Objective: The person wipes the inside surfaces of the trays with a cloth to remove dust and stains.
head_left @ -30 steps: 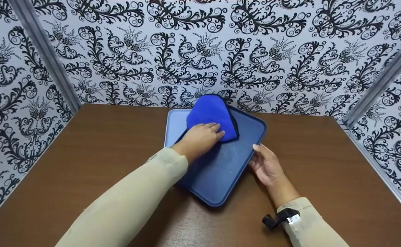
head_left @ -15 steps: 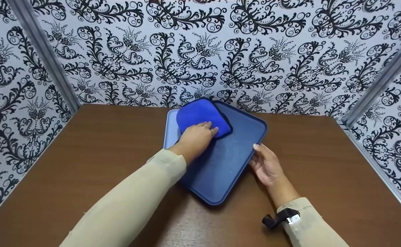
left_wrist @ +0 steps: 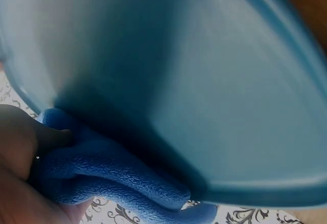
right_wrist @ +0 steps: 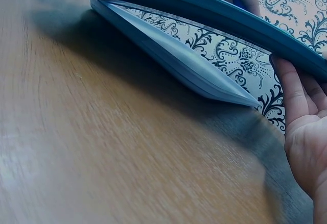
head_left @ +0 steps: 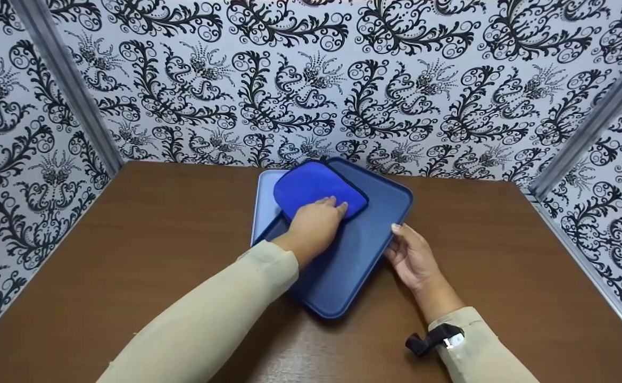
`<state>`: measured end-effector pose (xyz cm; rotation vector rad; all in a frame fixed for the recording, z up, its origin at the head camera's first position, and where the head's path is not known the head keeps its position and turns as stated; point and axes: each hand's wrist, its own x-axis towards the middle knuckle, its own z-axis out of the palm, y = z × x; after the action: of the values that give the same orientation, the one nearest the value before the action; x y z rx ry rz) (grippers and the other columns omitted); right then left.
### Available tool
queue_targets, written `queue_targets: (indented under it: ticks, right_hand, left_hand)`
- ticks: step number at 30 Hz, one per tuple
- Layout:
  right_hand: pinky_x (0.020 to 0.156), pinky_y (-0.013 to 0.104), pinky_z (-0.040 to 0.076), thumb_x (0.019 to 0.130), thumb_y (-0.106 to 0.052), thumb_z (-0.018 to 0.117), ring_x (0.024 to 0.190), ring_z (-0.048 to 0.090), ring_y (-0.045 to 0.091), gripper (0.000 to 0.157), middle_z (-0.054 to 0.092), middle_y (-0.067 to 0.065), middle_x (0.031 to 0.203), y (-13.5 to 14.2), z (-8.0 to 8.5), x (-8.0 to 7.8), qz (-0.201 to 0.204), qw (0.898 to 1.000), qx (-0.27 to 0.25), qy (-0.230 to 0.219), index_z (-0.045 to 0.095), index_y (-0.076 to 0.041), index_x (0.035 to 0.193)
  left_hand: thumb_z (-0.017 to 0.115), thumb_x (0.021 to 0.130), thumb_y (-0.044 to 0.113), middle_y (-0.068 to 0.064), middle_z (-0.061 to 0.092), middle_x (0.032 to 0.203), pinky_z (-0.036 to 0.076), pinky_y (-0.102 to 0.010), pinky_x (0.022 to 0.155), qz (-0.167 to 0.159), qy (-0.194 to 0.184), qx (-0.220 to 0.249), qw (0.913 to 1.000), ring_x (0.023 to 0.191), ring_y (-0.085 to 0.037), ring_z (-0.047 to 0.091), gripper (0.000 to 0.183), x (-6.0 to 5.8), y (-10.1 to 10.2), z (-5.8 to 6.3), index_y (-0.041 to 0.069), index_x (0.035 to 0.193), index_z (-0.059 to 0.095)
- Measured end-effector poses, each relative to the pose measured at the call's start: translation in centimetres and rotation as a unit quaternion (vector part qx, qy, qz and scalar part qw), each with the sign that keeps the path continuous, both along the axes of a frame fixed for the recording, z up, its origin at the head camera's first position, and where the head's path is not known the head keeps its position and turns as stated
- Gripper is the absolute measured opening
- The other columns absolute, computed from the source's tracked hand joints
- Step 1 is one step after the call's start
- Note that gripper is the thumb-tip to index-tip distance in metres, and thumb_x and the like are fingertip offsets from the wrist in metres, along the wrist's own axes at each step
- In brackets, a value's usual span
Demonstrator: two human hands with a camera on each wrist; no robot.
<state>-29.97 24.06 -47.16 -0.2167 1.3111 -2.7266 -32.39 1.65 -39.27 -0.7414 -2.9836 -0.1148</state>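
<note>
A blue microfibre cloth (head_left: 313, 186) with dark edging lies over the upper part of a dark blue tray (head_left: 356, 255). My left hand (head_left: 316, 226) holds the cloth against the tray's face, fingers spread over it. In the left wrist view the thumb lies along the bunched cloth (left_wrist: 112, 170), against the tray surface (left_wrist: 245, 96). The right hand (head_left: 413, 258) grips the tray's right rim, thumb on top and fingers beneath. Seen from the right wrist, the fingers (right_wrist: 294, 91) support the underside of the tray (right_wrist: 204, 15), which is raised and tilted.
Under the dark tray, a lighter blue tray (head_left: 264, 205) rests on the brown wooden table (head_left: 172, 229). A patterned black-and-white wall (head_left: 300, 80) stands close behind both trays, with side panels left and right. A black strap (head_left: 433, 340) is on the right sleeve.
The cloth and left hand slid left and slightly down across the tray, then back a little right and down. The right hand and the dark tray stay almost still.
</note>
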Motion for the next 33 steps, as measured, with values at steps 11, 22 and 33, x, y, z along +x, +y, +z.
queue_targets:
  ticks: [11, 22, 33]
  right_hand:
    - [0.077, 0.028, 0.064, 0.108, -0.006, 0.041, 0.085, 0.078, 0.015, 0.033, 0.080, 0.004, 0.094, 0.0, 0.0, -0.1, -0.005, 1.000, -0.002, -0.013, 0.074, -0.009, 0.103]
    - [0.079, 0.029, 0.064, 0.108, -0.008, 0.044, 0.087, 0.078, 0.016, 0.030, 0.080, 0.005, 0.096, 0.1, 0.0, -0.3, -0.015, 1.000, 0.000, -0.021, 0.074, -0.009, 0.105]
    - [0.080, 0.030, 0.065, 0.108, -0.008, 0.043, 0.088, 0.078, 0.018, 0.031, 0.080, 0.006, 0.097, 0.1, 0.0, -0.5, -0.041, 0.998, 0.003, -0.039, 0.074, -0.009, 0.104]
  left_hand:
    - [0.044, 0.109, 0.010, -0.013, 0.049, 0.159, 0.045, -0.043, 0.119, -0.015, 0.004, -0.018, 0.9997, 0.148, -0.027, 0.048, 0.047, 1.4, 1.6, -0.3, 0.018, 0.156, 0.049]
    - [0.046, 0.109, 0.013, -0.012, 0.053, 0.157, 0.049, -0.043, 0.115, -0.036, 0.021, -0.034, 0.9986, 0.146, -0.026, 0.051, 0.046, 3.1, 3.1, -0.3, 0.018, 0.154, 0.052]
    - [0.042, 0.111, 0.014, -0.012, 0.049, 0.160, 0.049, -0.042, 0.116, -0.071, 0.035, -0.079, 0.9938, 0.149, -0.026, 0.047, 0.046, 4.1, 3.3, -0.2, 0.021, 0.157, 0.048]
